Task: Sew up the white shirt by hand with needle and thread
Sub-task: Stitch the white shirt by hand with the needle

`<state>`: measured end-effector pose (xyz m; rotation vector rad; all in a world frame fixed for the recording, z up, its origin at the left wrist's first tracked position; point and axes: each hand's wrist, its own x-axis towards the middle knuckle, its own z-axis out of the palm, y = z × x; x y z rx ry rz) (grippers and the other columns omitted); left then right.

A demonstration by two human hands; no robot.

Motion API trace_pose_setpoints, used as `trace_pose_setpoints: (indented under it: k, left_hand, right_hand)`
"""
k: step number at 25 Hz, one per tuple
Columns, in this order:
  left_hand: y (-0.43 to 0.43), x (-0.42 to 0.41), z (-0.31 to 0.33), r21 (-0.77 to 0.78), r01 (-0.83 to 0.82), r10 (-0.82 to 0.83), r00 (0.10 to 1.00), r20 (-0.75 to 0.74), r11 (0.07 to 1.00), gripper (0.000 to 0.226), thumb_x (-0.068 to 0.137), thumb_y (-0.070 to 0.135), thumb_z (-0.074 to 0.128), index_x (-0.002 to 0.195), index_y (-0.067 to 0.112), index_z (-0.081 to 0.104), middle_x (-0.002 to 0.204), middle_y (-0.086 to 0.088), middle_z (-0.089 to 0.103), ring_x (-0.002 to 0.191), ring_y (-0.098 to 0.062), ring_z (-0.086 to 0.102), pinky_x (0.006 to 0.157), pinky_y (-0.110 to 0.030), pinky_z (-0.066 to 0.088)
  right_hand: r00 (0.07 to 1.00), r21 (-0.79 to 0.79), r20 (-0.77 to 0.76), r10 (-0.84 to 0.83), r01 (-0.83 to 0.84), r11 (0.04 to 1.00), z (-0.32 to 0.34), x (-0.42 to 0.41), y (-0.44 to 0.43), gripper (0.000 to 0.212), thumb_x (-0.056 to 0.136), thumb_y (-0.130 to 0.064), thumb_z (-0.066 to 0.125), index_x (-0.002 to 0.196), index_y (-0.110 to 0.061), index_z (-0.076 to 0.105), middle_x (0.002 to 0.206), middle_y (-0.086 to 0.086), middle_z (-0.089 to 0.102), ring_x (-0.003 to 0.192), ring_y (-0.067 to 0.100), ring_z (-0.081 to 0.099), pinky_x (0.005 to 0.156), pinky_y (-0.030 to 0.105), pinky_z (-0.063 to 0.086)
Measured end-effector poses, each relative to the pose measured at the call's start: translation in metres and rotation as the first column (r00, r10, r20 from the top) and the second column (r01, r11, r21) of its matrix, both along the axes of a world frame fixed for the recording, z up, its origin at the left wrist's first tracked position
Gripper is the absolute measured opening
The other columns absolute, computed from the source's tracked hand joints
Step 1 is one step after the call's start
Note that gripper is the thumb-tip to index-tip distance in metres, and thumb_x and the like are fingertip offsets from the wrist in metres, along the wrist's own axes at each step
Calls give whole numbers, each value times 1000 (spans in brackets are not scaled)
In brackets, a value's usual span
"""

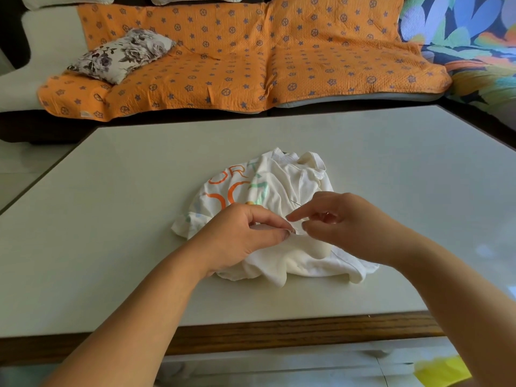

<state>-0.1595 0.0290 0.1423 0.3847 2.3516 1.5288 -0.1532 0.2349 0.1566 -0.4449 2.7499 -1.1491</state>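
Centre of frame: the shirt (279,177) lies bunched on the table (139,191), print side up at its upper left. My left hand (245,233) pinches a small fold of the cloth between thumb and forefinger at the middle of the heap. My right hand (349,222) sits just right of that pinch, fingers curled and forefinger pointing left. I cannot tell whether it holds thread, which is too fine to see. A thin dark sliver just above the forefinger is probably the needle (296,203).

Hazards, as I judge them:
- My fingertips crowd the stitch point, so a hurried push could prick the left thumb.
- The cloth is heaped, so the needle may catch a layer beneath and sew the shirt shut.
- If the pinch slackens, the fold slips and the seam wanders.
- Slack thread may knot.
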Motion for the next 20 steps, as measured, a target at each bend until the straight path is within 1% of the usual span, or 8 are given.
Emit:
trace_pose_setpoints:
  k: [3, 4, 6, 8, 10, 14, 18, 20]
  left_hand:
    - [-1, 0, 0, -1, 13, -13, 1000, 10, 1000, 17, 84, 23, 73, 81, 39, 78, 95, 20, 72, 97, 4, 65, 88, -16, 44]
    - [-1, 0, 0, -2, 11, -11, 1000, 9, 1000, 16, 84, 23, 73, 82, 38, 78, 95, 19, 72, 97, 4, 65, 88, -17, 45]
    - [-2, 0, -1, -11, 1, -1, 1000, 2, 1000, 14, 84, 23, 73, 84, 36, 78, 96, 17, 72, 97, 4, 64, 87, -15, 44]
    - [-2, -1, -1, -22, -8, 8, 1000, -5, 1000, 14, 85, 24, 73, 85, 37, 78, 97, 16, 71, 97, 4, 64, 87, -15, 44]
    - [-1, -1, -1, -25, -11, 11, 1000, 0, 1000, 16, 84, 24, 74, 82, 39, 78, 95, 17, 71, 97, 4, 64, 87, -15, 43]
    - [-1, -1, -1, -37, -20, 20, 1000, 5, 999, 14, 84, 24, 74, 81, 37, 78, 93, 18, 72, 94, 6, 64, 85, -12, 42]
    - [-2, 0, 0, -47, -14, 15, 1000, 19, 999, 14, 84, 24, 74, 81, 37, 78, 94, 19, 72, 93, 7, 64, 83, -10, 43]
    - [-1, 0, 0, -32, -22, 23, 999, 25, 999, 14, 84, 23, 74, 81, 36, 77, 93, 18, 73, 92, 7, 65, 81, -9, 44]
  right_hand:
    - [975, -38, -172, -143, 138, 990, -1, -5, 4, 23, 89, -15, 63, 98, -34, 73, 73, -9, 52, 66, -3, 50, 64, 7, 38]
    - [974, -57, -172, -151, 143, 988, 1, -5, 6, 20, 89, -18, 64, 96, -35, 74, 74, -7, 54, 66, -1, 50, 63, 8, 39]
    - [995, -62, -72, -70, 66, 996, 3, -3, 6, 17, 87, -26, 66, 89, -41, 75, 78, -5, 60, 66, 1, 51, 63, 12, 40]
    - [1000, -6, 1, 20, -20, 1000, 1, 1, 0, 11, 83, -35, 67, 82, -44, 73, 81, -12, 63, 68, 0, 53, 66, 13, 41]
    - [1000, 25, 6, 15, -15, 1000, 0, 3, -3, 7, 81, -40, 68, 75, -42, 71, 82, -18, 63, 72, -1, 55, 69, 14, 42]
    - [999, -7, 6, -52, 52, 999, 1, 1, -1, 8, 84, -30, 71, 77, -30, 71, 81, -10, 68, 75, 3, 60, 67, 13, 46]
    - [946, -79, -127, -299, 291, 953, 0, -8, 5, 16, 89, -22, 65, 74, -25, 68, 74, -5, 62, 61, 3, 53, 52, 9, 39]
    - [886, -88, -184, -426, 417, 905, 0, -14, 12, 15, 91, -22, 61, 78, -19, 67, 78, -2, 61, 63, 8, 51, 54, 16, 37]
